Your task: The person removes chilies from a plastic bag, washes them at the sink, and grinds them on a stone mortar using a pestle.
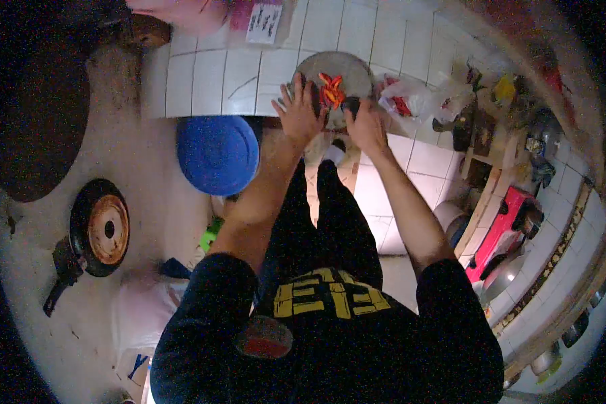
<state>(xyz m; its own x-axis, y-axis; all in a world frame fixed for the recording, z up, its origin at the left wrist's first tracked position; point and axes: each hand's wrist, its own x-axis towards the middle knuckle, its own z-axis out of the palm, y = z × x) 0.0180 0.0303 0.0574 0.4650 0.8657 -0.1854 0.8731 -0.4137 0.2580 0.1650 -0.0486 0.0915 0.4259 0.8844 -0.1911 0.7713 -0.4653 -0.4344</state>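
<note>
Several red and orange chili peppers [331,91] lie in a small heap on a round grey board [352,66] on the white tiled counter. My left hand [299,111] is just left of the peppers at the board's edge, its fingers spread; whether its thumb side touches them is unclear. On the right, my right hand [366,126] is closed around a dark object [350,106] beside the peppers. That object is too small and dark to identify.
A plastic bag [411,97] with red items lies right of the board. Below the counter's left part is a blue round lid or tub [218,155]. A pan [108,229] hangs on the left wall. A red appliance [501,229] stands at the right.
</note>
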